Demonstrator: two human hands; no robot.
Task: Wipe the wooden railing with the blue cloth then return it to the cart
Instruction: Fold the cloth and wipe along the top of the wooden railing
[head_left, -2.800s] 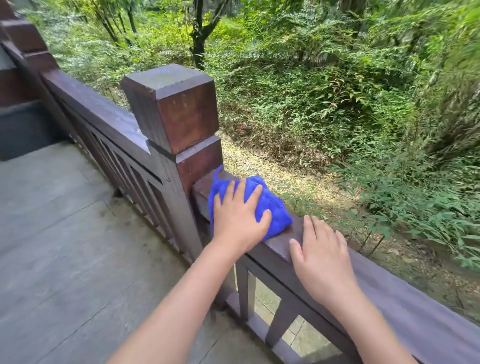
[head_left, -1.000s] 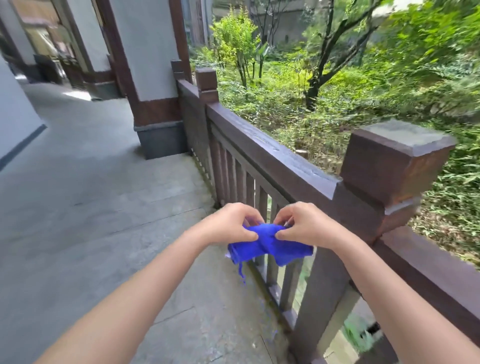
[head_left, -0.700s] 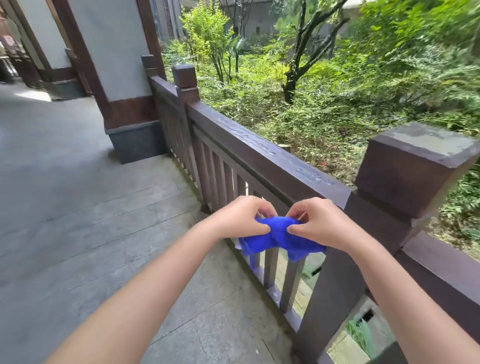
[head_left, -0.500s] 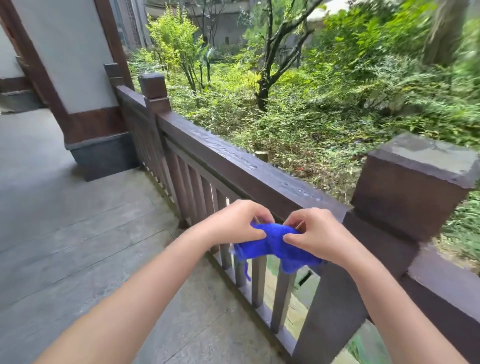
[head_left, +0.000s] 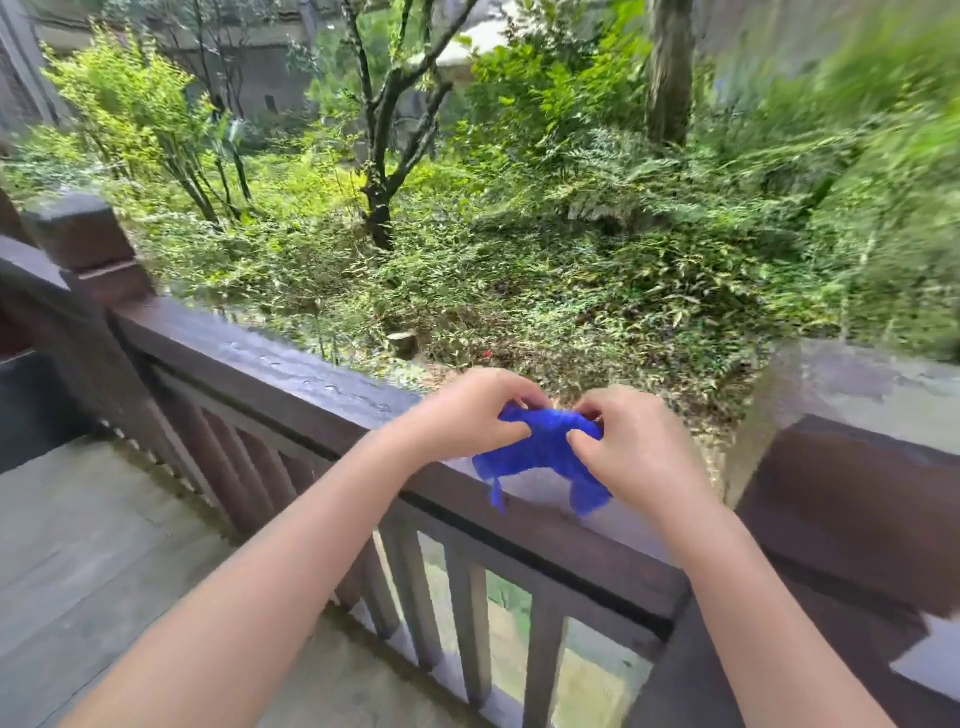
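Both hands grip the blue cloth (head_left: 540, 449) from opposite ends: the left hand (head_left: 467, 415) has its fingers curled shut over the cloth's left edge, and the right hand (head_left: 631, 447) pinches the right edge between thumb and bent fingers. Bunched between them, the cloth is held just over the top rail of the wooden railing (head_left: 291, 374), and two loose corners hang down in front of the rail; whether the cloth touches the wood cannot be told. Most of the cloth's ends are buried inside the two fists, so its full shape is hidden. To the right of the cloth a square railing post (head_left: 857, 467) rises, badly smeared by motion blur and cut off by the frame's right and lower edges. To the left of the cloth the rail runs to a second post (head_left: 78, 234) near the frame's edge, only partly in view. Below the cloth, balusters (head_left: 470, 618) stand under the rail, and a grey paved floor (head_left: 104, 545) lies on the near side. Beyond the railing, green undergrowth (head_left: 519, 260) and a dark tree trunk (head_left: 379, 208) fill the background, the far right streaked and indistinct. No cart is in view.
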